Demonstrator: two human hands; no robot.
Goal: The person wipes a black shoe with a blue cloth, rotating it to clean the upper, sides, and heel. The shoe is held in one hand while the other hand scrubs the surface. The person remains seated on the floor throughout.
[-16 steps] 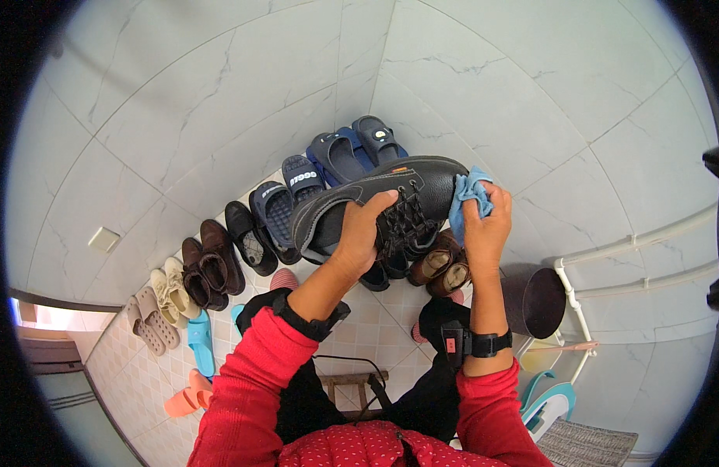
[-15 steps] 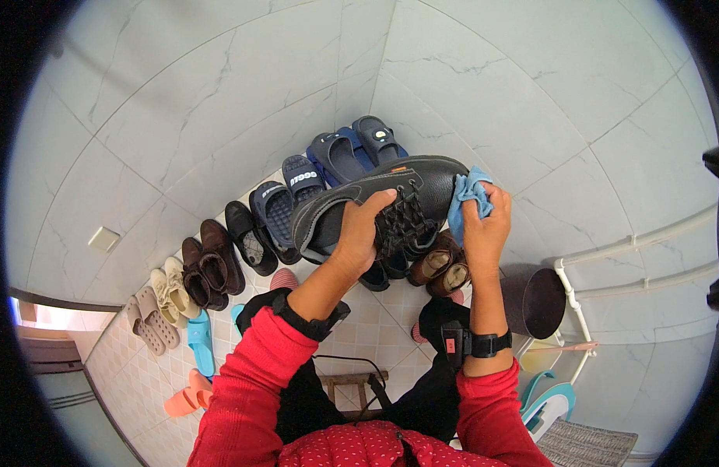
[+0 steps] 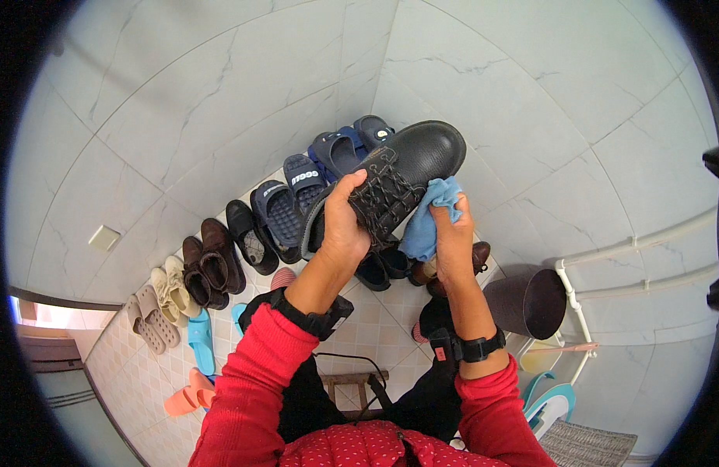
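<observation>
My left hand grips a black lace-up leather shoe near its opening, with the thumb over the laced part. The shoe is held up in front of me, its rounded toe pointing to the upper right and its laces facing me. A light blue cloth is bunched in my right hand, whose fingers are closed on it. The cloth lies against the shoe's right side, below the toe. My left palm hides part of the shoe's heel end.
Along the wall stand dark blue slides, black shoes, brown shoes, cream shoes and beige clogs. Blue and orange slippers lie nearer. A dark bin stands right, beside a white pipe rack.
The shoe has rolled so its laces face me more, and its toe has swung upward. My right hand with the cloth has moved down and left, from the toe to the shoe's side.
</observation>
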